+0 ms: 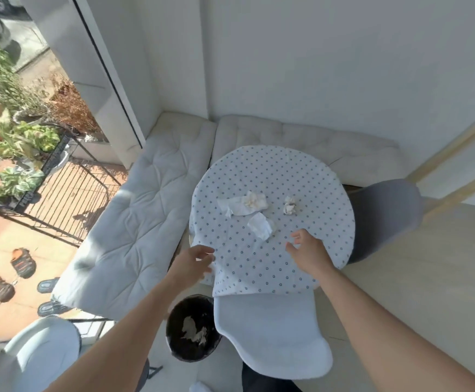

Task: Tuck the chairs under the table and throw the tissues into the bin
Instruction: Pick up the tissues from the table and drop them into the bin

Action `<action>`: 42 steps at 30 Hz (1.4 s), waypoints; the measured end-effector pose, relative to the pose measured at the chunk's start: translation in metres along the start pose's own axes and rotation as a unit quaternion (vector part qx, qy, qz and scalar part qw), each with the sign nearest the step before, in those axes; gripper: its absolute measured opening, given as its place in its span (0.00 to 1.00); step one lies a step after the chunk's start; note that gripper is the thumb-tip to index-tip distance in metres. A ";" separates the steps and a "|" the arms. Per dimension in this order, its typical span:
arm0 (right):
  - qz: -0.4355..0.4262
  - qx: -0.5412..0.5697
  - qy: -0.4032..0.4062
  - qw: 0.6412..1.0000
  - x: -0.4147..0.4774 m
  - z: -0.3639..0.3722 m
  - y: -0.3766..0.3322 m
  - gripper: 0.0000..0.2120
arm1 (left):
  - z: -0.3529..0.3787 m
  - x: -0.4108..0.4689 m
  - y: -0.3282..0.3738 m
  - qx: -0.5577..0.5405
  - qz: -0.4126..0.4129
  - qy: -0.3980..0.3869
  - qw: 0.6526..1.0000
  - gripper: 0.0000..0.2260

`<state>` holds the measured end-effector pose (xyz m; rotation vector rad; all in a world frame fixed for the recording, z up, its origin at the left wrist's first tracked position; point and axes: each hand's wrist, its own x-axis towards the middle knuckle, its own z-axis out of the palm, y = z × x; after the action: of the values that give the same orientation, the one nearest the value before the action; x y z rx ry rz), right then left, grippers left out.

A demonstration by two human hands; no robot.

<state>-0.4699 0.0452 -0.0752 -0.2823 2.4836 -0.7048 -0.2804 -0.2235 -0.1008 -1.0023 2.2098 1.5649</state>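
A round table wears a white dotted cloth. On it lie a flat tissue with a crumpled one on top, a folded tissue and a small crumpled ball. My right hand hovers open over the cloth, just right of the folded tissue. At the table's left edge my left hand is open and holds nothing. A black bin with tissues inside stands on the floor below it. A white chair is pushed in at the near side, a grey chair at the right.
White cushioned benches line the wall and window behind and left of the table. Another white chair stands at the lower left, away from the table. Outside the glass are plants, a metal fence and sandals.
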 end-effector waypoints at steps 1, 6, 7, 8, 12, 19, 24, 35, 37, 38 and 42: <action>0.002 0.003 -0.001 1.000 0.013 -0.006 0.006 0.21 | 0.005 0.009 0.010 -0.017 -0.008 -0.003 1.000 0.09; 0.013 0.002 -0.003 1.000 0.088 -0.022 0.031 0.19 | 0.037 0.071 0.040 -0.066 -0.045 -0.001 0.997 0.09; 0.011 -0.002 -0.007 1.000 0.105 -0.022 0.036 0.19 | 0.044 0.085 0.043 -0.074 -0.056 0.002 0.996 0.09; 0.010 -0.004 -0.011 1.000 0.121 -0.022 0.040 0.19 | 0.050 0.099 0.045 -0.081 -0.069 0.006 0.994 0.09; 0.016 -0.005 -0.026 1.000 0.184 -0.015 0.056 0.20 | 0.075 0.150 0.052 -0.093 -0.104 0.019 0.990 0.08; -0.024 -0.013 -0.017 0.999 0.259 0.013 0.074 0.23 | 0.114 0.213 0.044 -0.073 -0.140 0.032 0.987 0.16; -0.049 -0.016 -0.023 0.998 0.282 0.037 0.088 0.21 | 0.139 0.241 0.049 -0.062 -0.170 0.030 0.983 0.19; -0.034 0.001 0.007 0.999 0.263 0.045 0.108 0.06 | 0.156 0.256 0.059 0.008 -0.167 0.044 0.985 0.06; -0.025 0.009 0.009 1.000 0.248 0.046 0.112 0.06 | 0.154 0.245 0.057 0.006 -0.161 0.035 0.986 0.06; -0.022 0.011 0.008 1.000 0.238 0.048 0.114 0.05 | 0.152 0.238 0.055 0.002 -0.160 0.034 0.987 0.07; -0.017 0.032 0.007 0.999 0.188 0.052 0.113 0.05 | 0.138 0.201 0.048 -0.014 -0.157 0.034 0.987 0.08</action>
<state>-0.6034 0.0552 -0.2561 -0.2983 2.4692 -0.8022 -0.4834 -0.1676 -0.2322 -1.3539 1.9569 1.4419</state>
